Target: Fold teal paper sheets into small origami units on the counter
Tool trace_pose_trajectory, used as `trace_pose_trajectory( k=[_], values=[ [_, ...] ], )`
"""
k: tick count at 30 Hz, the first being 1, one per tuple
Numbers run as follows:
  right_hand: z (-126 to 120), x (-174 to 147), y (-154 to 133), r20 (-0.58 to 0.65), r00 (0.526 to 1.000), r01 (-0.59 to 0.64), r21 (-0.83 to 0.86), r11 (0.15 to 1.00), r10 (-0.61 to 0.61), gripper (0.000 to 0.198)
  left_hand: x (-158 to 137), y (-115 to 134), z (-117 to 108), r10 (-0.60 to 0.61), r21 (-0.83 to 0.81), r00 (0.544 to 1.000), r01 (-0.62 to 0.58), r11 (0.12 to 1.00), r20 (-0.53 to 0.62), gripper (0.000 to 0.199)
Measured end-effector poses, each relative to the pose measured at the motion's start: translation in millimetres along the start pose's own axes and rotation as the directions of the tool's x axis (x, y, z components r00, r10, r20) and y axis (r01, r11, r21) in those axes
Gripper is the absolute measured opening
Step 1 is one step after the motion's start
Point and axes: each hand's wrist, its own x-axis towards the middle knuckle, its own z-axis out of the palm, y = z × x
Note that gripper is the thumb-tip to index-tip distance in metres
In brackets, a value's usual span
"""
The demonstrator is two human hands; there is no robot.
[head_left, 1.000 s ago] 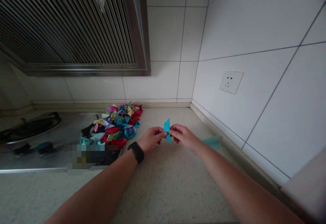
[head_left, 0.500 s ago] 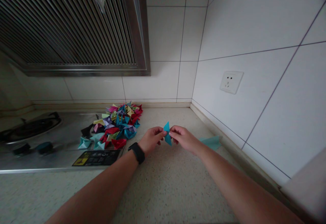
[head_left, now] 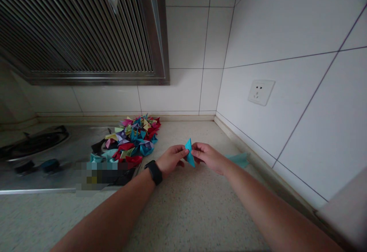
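Observation:
A small folded piece of blue paper [head_left: 189, 157], pointed at both ends, is held above the speckled counter [head_left: 183, 210]. My left hand [head_left: 173, 156], with a black watch [head_left: 154, 172] on its wrist, pinches the paper's left side between thumb and fingers. From the right, my right hand [head_left: 207, 155] pinches the other side, its thumb close to the left thumb. Light teal paper [head_left: 240, 159] lies on the counter behind my right wrist, partly hidden by it.
A heap of colourful folded paper pieces [head_left: 133, 137] covers the right part of the gas stove [head_left: 65, 175]. A range hood [head_left: 94, 79] hangs above. The tiled right wall carries a socket [head_left: 261, 92]. A blurred patch hides part of the stove's front.
The blue paper is turned slightly and sits a touch lower and to the right. Both hands keep their pinch on it.

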Motion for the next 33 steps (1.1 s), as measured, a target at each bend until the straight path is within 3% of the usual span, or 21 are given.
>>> trace_pose_trajectory(
  k=[4, 15, 27, 33],
  values=[
    [-0.7, 1.8, 0.5, -0.016, 1.000, 0.022, -0.054, 0.998, -0.023, 0.034, -0.6, 2.6, 4.0, -0.007, 0.024, 0.999, 0.008, 1.000, -0.037, 0.041],
    [-2.1, 2.2, 4.5, -0.018, 1.000, 0.021, -0.052, 0.998, -0.022, 0.034, -1.4, 3.1, -0.6, 0.047, 0.039, 0.999, -0.047, 0.998, 0.004, 0.036],
    [-2.7, -1.0, -2.6, 0.054, 0.996, 0.071, -0.004, 0.997, -0.071, 0.030, -7.6, 11.0, 2.8, 0.124, 0.025, 0.980, -0.129, 0.991, 0.154, 0.034],
    [-1.5, -3.4, -11.6, -0.003, 0.998, 0.062, -0.038, 0.997, -0.063, 0.029, -2.8, 6.3, 2.2, 0.111, 0.094, 0.994, -0.112, 0.989, 0.017, 0.039]
  ],
)
